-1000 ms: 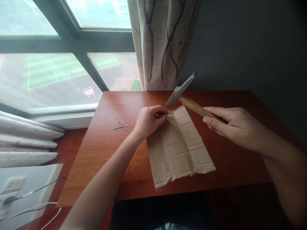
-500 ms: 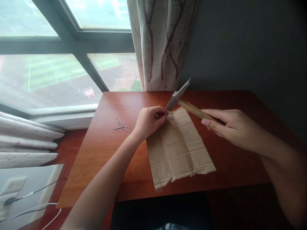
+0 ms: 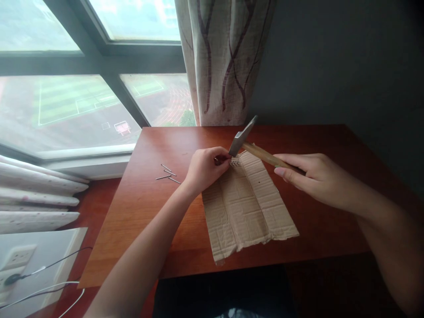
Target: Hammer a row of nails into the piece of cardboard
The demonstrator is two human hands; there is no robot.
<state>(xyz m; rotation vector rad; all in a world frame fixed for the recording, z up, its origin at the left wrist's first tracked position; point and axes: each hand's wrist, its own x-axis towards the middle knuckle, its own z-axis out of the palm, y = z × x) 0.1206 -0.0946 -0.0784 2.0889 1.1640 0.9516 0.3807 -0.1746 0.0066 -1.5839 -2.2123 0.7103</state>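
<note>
A creased sheet of brown cardboard lies flat on the reddish wooden table. My left hand is pinched shut at the sheet's far left corner, holding something small that looks like a nail upright beside a row of nails driven into the corner. My right hand grips the wooden handle of a hammer. The steel head hangs low, just over the pinched fingers.
Several loose nails lie on the table left of my left hand. A patterned curtain hangs behind the table beside a large window. A power strip with cables sits at the lower left.
The hammer head has come down from well above the cardboard to just over my left fingertips, and my right hand has shifted slightly left. My left hand has stayed put.
</note>
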